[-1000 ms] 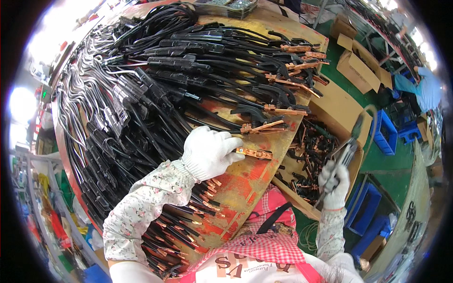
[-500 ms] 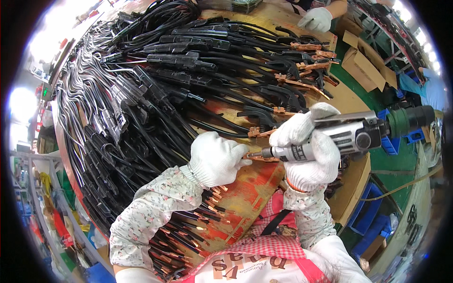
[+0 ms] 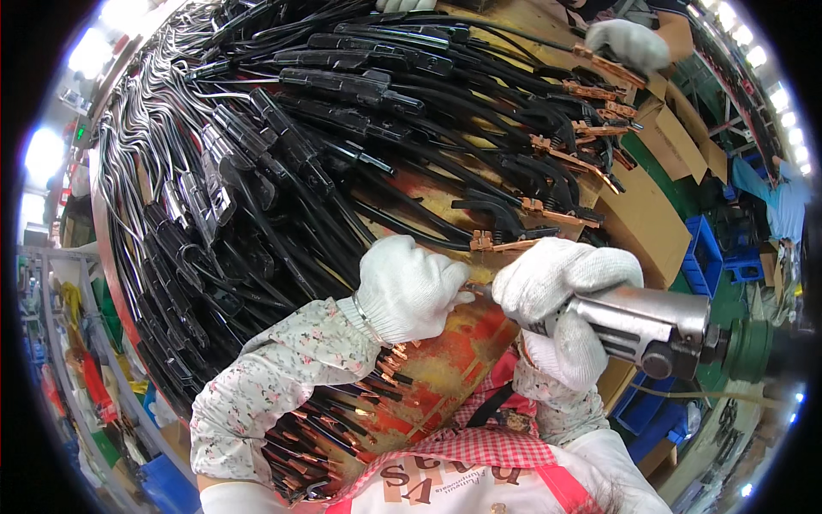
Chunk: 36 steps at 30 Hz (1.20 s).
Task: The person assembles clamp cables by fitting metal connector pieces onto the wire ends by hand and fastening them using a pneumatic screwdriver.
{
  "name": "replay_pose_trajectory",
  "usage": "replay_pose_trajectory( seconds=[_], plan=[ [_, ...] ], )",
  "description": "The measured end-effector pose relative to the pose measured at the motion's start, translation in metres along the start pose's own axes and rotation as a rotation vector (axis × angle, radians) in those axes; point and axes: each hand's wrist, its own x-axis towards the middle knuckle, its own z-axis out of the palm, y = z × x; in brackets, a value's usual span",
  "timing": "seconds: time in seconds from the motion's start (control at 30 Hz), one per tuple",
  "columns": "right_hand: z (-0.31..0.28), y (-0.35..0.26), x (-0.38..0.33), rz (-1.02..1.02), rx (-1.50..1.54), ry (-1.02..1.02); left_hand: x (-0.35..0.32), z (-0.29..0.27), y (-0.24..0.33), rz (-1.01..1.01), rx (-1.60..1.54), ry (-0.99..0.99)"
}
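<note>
My left hand [image 3: 409, 287] wears a white glove and presses down on a copper clamp piece at the edge of the worn red-and-orange table [image 3: 445, 377]; the piece is mostly hidden under the glove. My right hand [image 3: 561, 300], also gloved, grips a silver power driver [image 3: 638, 330] whose tip points at the spot between both hands. Just above them lies a copper clamp [image 3: 501, 244] on a black cable.
A large heap of black cables with handles [image 3: 282, 163] covers the table. Copper clamps [image 3: 591, 111] line its right edge. Another person's gloved hand [image 3: 629, 43] works at the top right. Cardboard boxes [image 3: 651, 214] and blue crates [image 3: 711, 248] stand on the right.
My right hand picked up the silver driver from the right side, brought it to the left hand, and now holds its tip lower, against the piece under the left glove.
</note>
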Motion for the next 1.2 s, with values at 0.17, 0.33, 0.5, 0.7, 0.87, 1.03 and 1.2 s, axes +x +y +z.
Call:
replay_pose_trajectory(
  seconds=[0.17, 0.33, 0.5, 0.7, 0.87, 1.03, 1.2],
  plan=[
    [0.005, 0.000, 0.003, -0.051, -0.078, -0.020, -0.002, 0.007, -0.002, -0.018, 0.008, -0.009],
    [0.009, -0.002, 0.000, -0.029, -0.088, 0.007, -0.003, 0.006, -0.001, -0.011, -0.028, 0.017],
    [0.014, 0.000, 0.001, -0.030, -0.107, 0.010, -0.006, 0.006, -0.003, -0.021, -0.011, 0.008],
    [0.018, -0.003, 0.005, 0.004, -0.029, 0.053, -0.002, 0.010, -0.009, 0.011, 0.007, 0.076],
    [-0.015, -0.023, 0.017, 0.268, 0.328, 0.143, 0.012, 0.004, 0.001, 0.125, 0.002, 0.075],
    [-0.072, -0.036, -0.023, 0.661, 0.193, 0.739, -0.006, 0.010, -0.004, 0.136, 0.037, 0.196],
    [-0.185, -0.022, -0.156, 0.838, -0.301, 1.034, 0.037, -0.009, 0.021, 0.064, -0.150, 0.390]
  ],
)
